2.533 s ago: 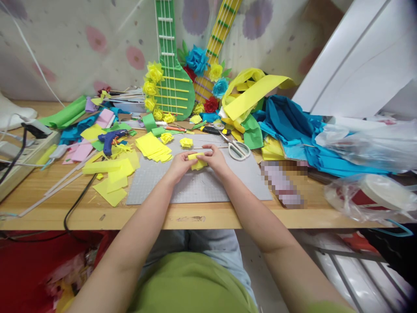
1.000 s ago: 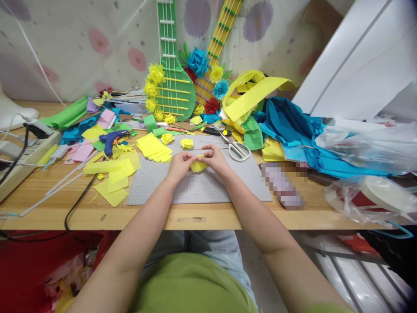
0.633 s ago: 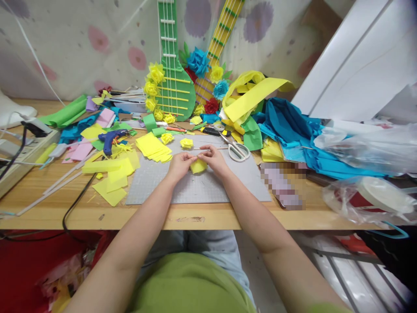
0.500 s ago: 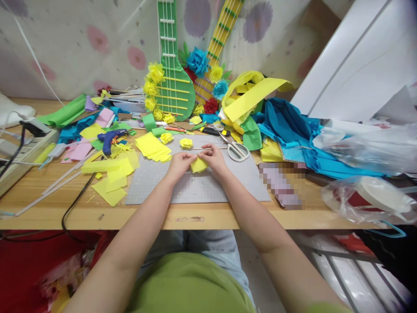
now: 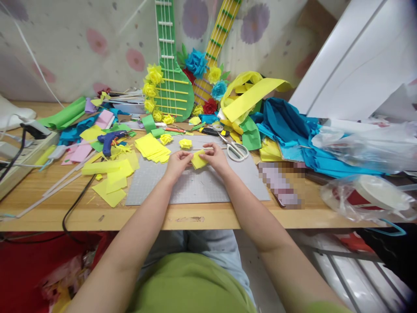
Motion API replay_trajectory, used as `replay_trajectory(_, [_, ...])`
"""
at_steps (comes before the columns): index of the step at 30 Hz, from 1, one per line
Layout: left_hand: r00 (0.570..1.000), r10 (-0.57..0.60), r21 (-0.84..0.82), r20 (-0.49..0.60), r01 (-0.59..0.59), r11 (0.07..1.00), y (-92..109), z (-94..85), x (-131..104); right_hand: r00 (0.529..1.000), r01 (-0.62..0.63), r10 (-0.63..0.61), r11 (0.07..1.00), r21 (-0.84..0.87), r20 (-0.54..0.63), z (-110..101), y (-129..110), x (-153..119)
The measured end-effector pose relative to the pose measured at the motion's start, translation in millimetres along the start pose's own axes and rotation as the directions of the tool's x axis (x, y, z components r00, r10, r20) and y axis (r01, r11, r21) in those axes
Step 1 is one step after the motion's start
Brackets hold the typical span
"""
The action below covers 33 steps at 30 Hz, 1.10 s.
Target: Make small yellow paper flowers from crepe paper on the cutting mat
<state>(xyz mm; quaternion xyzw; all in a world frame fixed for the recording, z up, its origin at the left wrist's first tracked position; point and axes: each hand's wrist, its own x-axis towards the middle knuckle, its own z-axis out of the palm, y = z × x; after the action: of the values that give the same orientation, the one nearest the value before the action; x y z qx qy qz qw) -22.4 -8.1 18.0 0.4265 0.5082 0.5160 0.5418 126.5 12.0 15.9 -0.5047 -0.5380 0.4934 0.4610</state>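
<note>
A small yellow paper piece (image 5: 198,161) is held over the grey cutting mat (image 5: 156,184). My left hand (image 5: 178,164) pinches its left side, and my right hand (image 5: 215,158) grips its right side. Just beyond my fingers a yellow paper flower (image 5: 185,144) lies on the mat, with another yellow flower (image 5: 166,139) to its left. A stack of yellow paper sheets (image 5: 150,148) sits left of my left hand. White-handled scissors (image 5: 237,152) rest right of my right hand. A thin stick lies partly behind my fingers.
Two guitar-shaped decorations, one green (image 5: 177,95) and one yellow (image 5: 223,26), stand at the back. A blue glue gun (image 5: 110,140) and yellow scraps (image 5: 114,178) lie left. Blue paper (image 5: 286,126) and a plastic-wrapped roll (image 5: 378,198) are right. The wooden table edge (image 5: 143,221) is near.
The yellow paper piece has risen slightly and looks more spread out between my hands. My fingers have shifted a little on it. The view has moved slightly.
</note>
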Motion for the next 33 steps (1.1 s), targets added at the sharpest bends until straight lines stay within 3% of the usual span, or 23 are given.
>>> replay_trajectory(6, [0.977, 0.182, 0.249, 0.11, -0.204, 0.947, -5.2, -3.6, 3.9, 0.977, 0.185, -0.148, 0.948, -0.261, 0.154, -5.5, 1.3, -1.1])
replay_trajectory(9, [0.978, 0.191, 0.277, 0.089, -0.208, 0.938, -8.8, -4.2, 6.5, 0.97, 0.224, -0.185, 0.936, -0.273, 0.159, -4.3, 0.3, -2.7])
replay_trajectory(16, [0.998, 0.025, -0.021, -0.053, -0.026, 0.999, -3.8, 1.7, 3.7, 0.992, 0.086, -0.074, 0.99, -0.108, 0.106, -2.2, -1.3, -1.3])
replay_trajectory(19, [0.999, 0.012, -0.157, -0.044, -0.019, 0.987, -3.3, 7.3, 1.2, 1.0, 0.03, -0.029, 0.996, 0.085, -0.012, 4.9, 1.1, -1.1])
replay_trajectory(22, [1.0, -0.015, -0.231, -0.013, 0.012, 0.973, -4.5, 12.5, -0.1, 0.994, -0.027, 0.061, 0.942, 0.334, -0.092, 15.1, 2.4, -2.3])
replay_trajectory(27, [1.0, 0.003, -0.219, 0.024, 0.002, 0.976, -4.7, 16.4, -0.8, 0.986, -0.07, 0.14, 0.843, 0.534, -0.093, 25.3, 1.2, -5.3])
replay_trajectory(30, [0.999, 0.025, -0.138, -0.029, -0.029, 0.99, -6.1, 13.4, 1.7, 0.989, -0.09, 0.139, 0.845, 0.527, -0.053, 24.0, 0.6, -5.2])
replay_trajectory(33, [0.997, 0.076, 0.057, -0.034, -0.074, 0.996, -8.8, 4.4, 6.2, 0.995, -0.071, 0.096, 0.904, 0.421, -0.039, 17.4, 0.4, -3.8])
